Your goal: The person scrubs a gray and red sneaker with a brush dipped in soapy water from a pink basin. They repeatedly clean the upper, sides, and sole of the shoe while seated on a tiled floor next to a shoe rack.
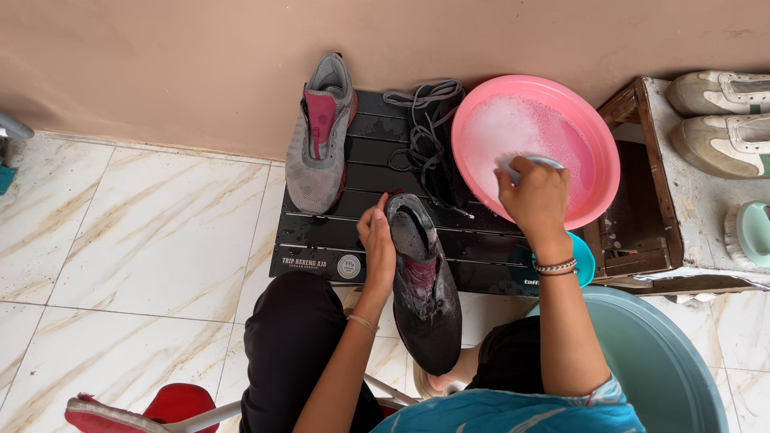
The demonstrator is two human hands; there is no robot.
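My left hand (377,239) grips the heel side of a wet dark grey sneaker (425,297) with a maroon tongue, propped between my knees against the black slatted table (321,240). My right hand (533,196) reaches into the pink basin (597,136) of soapy water, closed on a pale brush (545,162) that is mostly hidden under the fingers. A second grey sneaker (321,136) with a maroon tongue lies dry on the table's far left. Grey shoelaces (425,104) are piled next to the basin.
A wooden crate (642,232) at the right carries a pair of white sneakers (722,120) and a mint-green brush (752,232). A large teal tub (666,361) stands at the lower right, a small turquoise bowl (583,258) beside it. A red stool (160,405) sits lower left. Marble-look tiles cover the floor.
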